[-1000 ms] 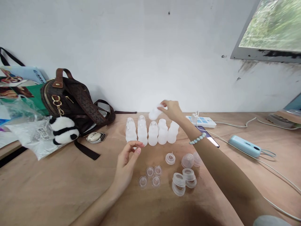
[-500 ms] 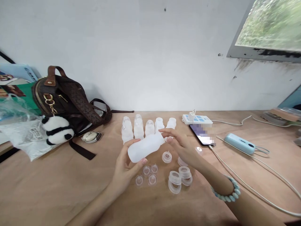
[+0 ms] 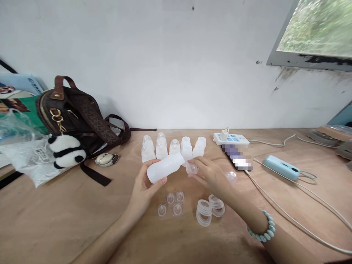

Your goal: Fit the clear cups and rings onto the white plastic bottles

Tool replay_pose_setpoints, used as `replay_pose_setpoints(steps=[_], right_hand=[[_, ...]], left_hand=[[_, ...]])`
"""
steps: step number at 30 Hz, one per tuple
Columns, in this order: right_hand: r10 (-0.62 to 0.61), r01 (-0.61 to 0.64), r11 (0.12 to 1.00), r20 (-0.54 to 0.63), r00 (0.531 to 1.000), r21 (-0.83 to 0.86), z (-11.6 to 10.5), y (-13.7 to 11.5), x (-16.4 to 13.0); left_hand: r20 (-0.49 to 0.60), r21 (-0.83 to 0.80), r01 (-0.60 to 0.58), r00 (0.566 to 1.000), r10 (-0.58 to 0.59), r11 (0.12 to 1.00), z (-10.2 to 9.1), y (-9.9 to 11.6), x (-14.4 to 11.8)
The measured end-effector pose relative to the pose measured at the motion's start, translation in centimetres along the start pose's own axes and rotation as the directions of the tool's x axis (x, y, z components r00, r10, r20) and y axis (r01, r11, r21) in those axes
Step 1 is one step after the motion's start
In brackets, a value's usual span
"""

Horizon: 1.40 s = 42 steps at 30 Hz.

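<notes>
A plain white wall (image 3: 154, 55), scuffed in spots, is rising behind the wooden worktop (image 3: 55, 220). Daylight is coming through a window (image 3: 316, 29) at upper right, greenery showing outside.

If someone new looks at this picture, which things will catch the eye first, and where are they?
In the middle, the left hand holds a white bottle tilted on its side, and the right hand pinches a small clear nipple near its mouth. Behind them stands a row of bottles. At the left lies a brown bag with a toy panda.

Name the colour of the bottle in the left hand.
Translucent white bottle, clearest in the head view.
</notes>
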State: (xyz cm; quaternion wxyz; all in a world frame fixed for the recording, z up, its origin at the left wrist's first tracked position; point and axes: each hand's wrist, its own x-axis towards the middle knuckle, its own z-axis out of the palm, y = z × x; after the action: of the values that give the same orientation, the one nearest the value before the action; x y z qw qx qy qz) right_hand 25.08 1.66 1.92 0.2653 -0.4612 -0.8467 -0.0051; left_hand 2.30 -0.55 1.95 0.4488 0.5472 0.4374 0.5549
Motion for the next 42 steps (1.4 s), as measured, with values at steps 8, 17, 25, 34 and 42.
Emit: replay_pose_setpoints(steps=[8,17,25,34,42], right_hand=[[-0.06,0.225,0.863,-0.351,0.934,0.452,-1.6,-0.8,-0.1],[-0.129,0.3,0.819,-0.351,0.928,0.49,-1.8,-1.6,-0.3],[-0.113,0.26,0.843,-0.317,0.942,0.471,-1.6,-1.7,-0.6],[0.276,-0.217,0.763,-0.003,0.961,0.609,-0.7,-0.9,-0.5],[0.169,-0.117,0.633,0.011,0.986,0.765,-1.8,-0.1,-0.5]], left_hand=[[0.163,-0.196,0.195,0.973,-0.164,0.961,0.0,-0.1,0.0],[0.257,-0.25,0.332,0.928,-0.268,0.909,-0.6,-0.8,0.0],[0.292,-0.175,0.309,0.923,-0.25,0.935,-0.5,-1.0,0.2],[0.255,0.26,-0.272,0.945,0.206,0.926,-0.6,0.2,-0.6],[0.203,0.148,0.024,0.978,-0.054,0.989,0.0,-0.2,0.3]])
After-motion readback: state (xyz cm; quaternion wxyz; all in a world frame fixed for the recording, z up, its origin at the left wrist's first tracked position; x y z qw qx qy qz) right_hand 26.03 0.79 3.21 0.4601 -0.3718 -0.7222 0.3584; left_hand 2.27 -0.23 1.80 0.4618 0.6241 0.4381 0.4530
